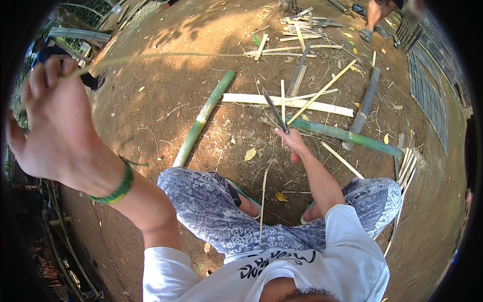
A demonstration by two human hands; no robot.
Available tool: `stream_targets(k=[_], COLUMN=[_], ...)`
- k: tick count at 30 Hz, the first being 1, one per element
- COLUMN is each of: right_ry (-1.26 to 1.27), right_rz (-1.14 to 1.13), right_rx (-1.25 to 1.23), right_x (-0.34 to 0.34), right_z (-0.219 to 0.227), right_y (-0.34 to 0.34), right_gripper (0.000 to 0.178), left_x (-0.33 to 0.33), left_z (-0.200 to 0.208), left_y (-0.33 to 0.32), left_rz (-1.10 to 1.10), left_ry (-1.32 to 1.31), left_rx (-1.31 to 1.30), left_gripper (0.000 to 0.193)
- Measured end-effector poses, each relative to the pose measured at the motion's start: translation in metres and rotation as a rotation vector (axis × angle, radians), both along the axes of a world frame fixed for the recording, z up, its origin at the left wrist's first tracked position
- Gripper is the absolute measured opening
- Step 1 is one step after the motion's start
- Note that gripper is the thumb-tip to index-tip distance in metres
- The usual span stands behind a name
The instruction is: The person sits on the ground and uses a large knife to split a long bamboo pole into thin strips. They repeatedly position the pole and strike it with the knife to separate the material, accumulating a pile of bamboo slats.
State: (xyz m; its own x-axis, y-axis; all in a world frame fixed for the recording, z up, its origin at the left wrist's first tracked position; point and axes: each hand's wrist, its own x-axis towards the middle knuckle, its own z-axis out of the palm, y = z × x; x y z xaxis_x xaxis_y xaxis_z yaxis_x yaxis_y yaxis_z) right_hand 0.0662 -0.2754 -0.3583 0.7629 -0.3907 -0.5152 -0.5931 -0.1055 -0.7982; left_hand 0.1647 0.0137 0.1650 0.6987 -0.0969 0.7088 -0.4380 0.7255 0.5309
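Note:
My left hand [60, 121], raised high at the left, has its fingers partly curled at one end of a long thin bamboo strip [166, 54]. The strip bows out to the right above the ground. My right hand [292, 141] is closed round a knife [275, 111] in front of my knees, its dark blade pointing up and left. Just beyond this hand, a green bamboo pole [332, 132] lies crosswise. Pale split bamboo pieces [322, 93] lie across each other by the blade, and a wide pale slat [241, 98] lies behind them.
Another green bamboo pole [204, 121] rests left of the slat, and a darker pole [366, 103] at the right. Split pieces are heaped [312, 25] at the back. A person's leg [373, 17] shows at the far right. A slatted panel [427, 90] stands along the right side.

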Motion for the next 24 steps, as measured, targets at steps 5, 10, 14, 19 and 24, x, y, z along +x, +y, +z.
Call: stream_targets(k=[5,10,14,19,24], right_ry=[-0.507,-0.811,-0.879,-0.893,-0.995], right_rz=[-0.255,-0.445,-0.604,-0.737,-0.669], right_rx=[0.563,0.971,0.89,0.811,0.539], right_x=[0.024,0.04,0.033,0.011,-0.006], right_z=[0.095,0.181,0.203,0.211,0.235], right_y=[0.031,0.041,0.029,0.008,-0.029], right_gripper=[0.069,0.08,0.055,0.033,0.034], left_x=[-0.03,-0.092,-0.119,-0.127,-0.093], left_z=[-0.106,-0.172,-0.212,-0.254,-0.248], left_y=[0.023,-0.003,0.008,0.033,0.089], left_rz=[-0.275,-0.186,-0.123,-0.301,-0.339], left_ry=[0.125,0.252,0.387,0.456,0.334], left_rx=[-0.295,-0.268,-0.248,-0.118,0.617], left_gripper=[0.04,0.041,0.041,0.03,0.056])
